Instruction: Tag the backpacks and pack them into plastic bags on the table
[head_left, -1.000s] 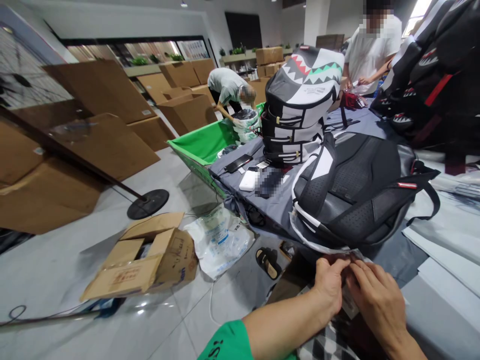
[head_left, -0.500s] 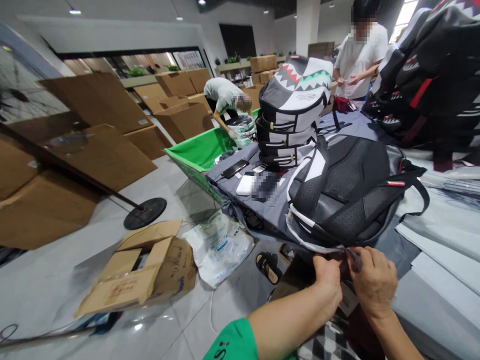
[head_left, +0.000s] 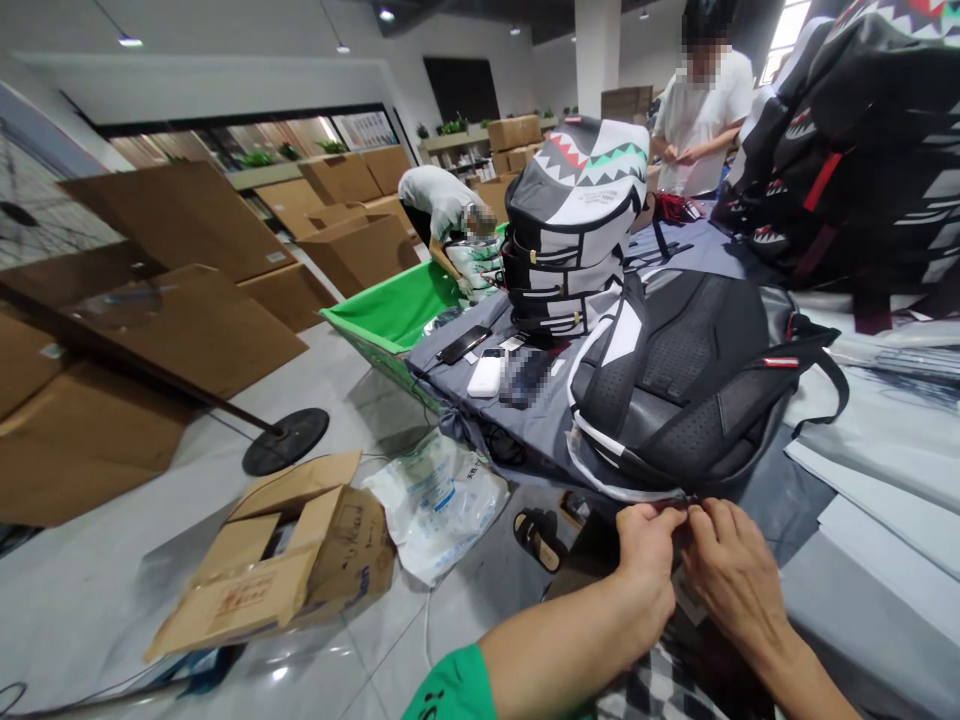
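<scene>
A black and white backpack (head_left: 679,370) lies on its front at the near table edge, with its padded back panel and straps facing up. My left hand (head_left: 646,550) is closed, thumb and fingers pinching at the bag's near edge. Close against it, my right hand (head_left: 733,560) pinches the same edge with bent fingers. The exact bit of edge between the fingertips is hidden. A pale, partly see-through strip (head_left: 600,475) runs along the bag's near left side towards my hands. Behind it stands a stack of similar backpacks (head_left: 581,185) with a shark-tooth pattern.
A phone (head_left: 463,344) and a white box-like device (head_left: 487,374) lie on the grey-covered table. White sheets (head_left: 862,490) are at the right. A green bin (head_left: 375,305), an open carton (head_left: 300,560) and a sandal (head_left: 540,538) are leftward. Two other people work behind.
My right hand's fingers have moved left, closer to my left hand, and the dark cloth tip above them no longer shows. The view has shifted slightly. The bent-over person has moved a little.
</scene>
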